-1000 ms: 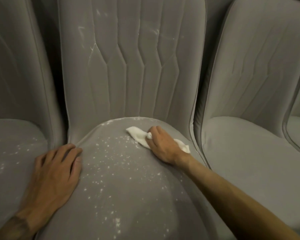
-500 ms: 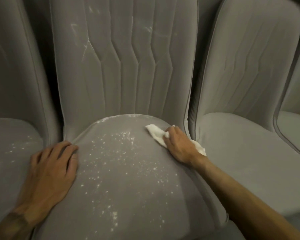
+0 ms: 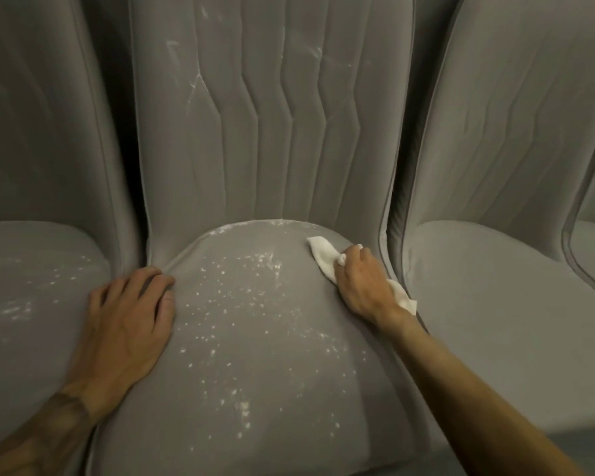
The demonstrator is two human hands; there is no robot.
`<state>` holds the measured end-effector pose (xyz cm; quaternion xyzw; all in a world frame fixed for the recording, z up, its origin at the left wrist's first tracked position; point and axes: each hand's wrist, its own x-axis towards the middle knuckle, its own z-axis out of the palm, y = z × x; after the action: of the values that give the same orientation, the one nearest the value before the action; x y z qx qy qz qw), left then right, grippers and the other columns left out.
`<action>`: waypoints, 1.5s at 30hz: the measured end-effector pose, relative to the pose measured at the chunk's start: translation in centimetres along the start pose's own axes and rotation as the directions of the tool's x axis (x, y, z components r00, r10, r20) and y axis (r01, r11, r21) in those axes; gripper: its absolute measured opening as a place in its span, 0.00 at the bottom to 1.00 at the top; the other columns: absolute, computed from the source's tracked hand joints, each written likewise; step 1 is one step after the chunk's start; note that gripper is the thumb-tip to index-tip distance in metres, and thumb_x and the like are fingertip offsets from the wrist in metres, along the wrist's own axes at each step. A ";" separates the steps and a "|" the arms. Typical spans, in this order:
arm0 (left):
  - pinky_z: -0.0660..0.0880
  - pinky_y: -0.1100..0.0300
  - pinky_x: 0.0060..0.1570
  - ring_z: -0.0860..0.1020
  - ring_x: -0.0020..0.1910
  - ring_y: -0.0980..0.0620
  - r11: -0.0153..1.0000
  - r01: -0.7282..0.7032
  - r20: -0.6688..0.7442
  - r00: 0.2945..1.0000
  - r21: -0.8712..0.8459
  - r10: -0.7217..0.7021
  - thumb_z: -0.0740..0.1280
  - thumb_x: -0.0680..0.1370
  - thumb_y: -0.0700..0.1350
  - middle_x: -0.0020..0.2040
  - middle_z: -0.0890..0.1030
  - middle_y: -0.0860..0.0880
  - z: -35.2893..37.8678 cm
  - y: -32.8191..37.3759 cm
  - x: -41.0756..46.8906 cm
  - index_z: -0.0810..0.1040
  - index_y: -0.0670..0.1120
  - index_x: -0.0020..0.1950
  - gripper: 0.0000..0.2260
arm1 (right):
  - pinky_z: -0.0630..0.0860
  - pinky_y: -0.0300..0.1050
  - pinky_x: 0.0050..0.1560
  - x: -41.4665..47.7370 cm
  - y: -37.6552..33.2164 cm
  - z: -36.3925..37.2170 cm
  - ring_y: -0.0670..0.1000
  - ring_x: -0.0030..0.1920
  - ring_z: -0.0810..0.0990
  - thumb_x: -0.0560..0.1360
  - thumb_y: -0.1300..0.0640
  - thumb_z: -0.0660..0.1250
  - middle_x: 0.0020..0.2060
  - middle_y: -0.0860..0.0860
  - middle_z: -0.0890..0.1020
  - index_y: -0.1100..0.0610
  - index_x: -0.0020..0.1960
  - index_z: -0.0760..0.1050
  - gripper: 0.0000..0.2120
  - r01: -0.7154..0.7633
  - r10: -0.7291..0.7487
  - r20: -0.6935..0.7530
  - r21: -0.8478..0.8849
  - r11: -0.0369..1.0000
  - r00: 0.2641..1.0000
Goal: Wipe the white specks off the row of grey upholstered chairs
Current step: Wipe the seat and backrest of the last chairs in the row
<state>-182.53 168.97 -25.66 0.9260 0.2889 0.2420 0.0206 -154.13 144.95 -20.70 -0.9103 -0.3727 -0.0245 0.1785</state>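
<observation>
Gripped cloth (image 3: 323, 257) in right hand (image 3: 364, 283), fingers curled round it, at back right edge of middle seat (image 3: 289, 389). Rested left hand (image 3: 128, 321) flat on same seat's left edge, fingers slightly spread. Noted specks (image 3: 255, 264) across seat centre and front, streaks on backrest (image 3: 272, 132), more on left seat (image 3: 31, 269).
</observation>
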 end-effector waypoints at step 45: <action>0.68 0.47 0.57 0.76 0.57 0.47 1.000 -0.017 -0.027 0.999 0.003 0.017 0.54 0.84 0.50 0.63 0.75 0.52 -0.1 0.2 0.1 0.76 0.51 0.63 0.14 | 0.68 0.54 0.54 2.9 -9.2 4.6 0.59 0.50 0.73 0.85 0.50 0.55 0.51 0.56 0.74 0.57 0.55 0.68 0.11 0.428 -0.465 0.182 0.209 0.879 0.867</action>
<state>-182.41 168.84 -25.50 0.9251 0.2818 0.2543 0.0136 -158.78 154.52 -21.72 -0.7782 -0.5921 0.0691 0.1977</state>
